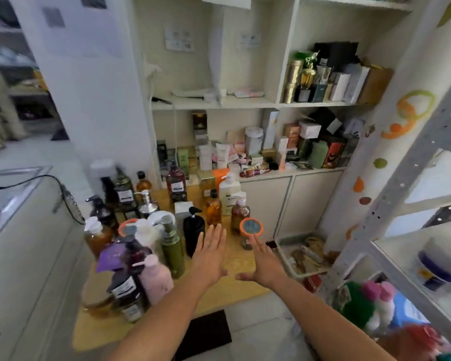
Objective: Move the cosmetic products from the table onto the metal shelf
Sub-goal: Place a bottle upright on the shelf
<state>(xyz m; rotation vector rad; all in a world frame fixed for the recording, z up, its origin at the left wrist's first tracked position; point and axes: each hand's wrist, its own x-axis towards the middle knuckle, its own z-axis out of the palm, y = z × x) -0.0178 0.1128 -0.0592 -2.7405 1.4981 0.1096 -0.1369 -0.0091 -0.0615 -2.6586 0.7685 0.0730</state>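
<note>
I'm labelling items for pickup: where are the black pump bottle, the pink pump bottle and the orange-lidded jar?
black pump bottle [192, 235]: head view, on its body
pink pump bottle [156, 281]: head view, on its body
orange-lidded jar [251, 226]: head view, on its lid

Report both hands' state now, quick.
Left hand: open, fingers straight, holding nothing.
Right hand: open, holding nothing, fingertips reaching toward the orange-lidded jar.
</note>
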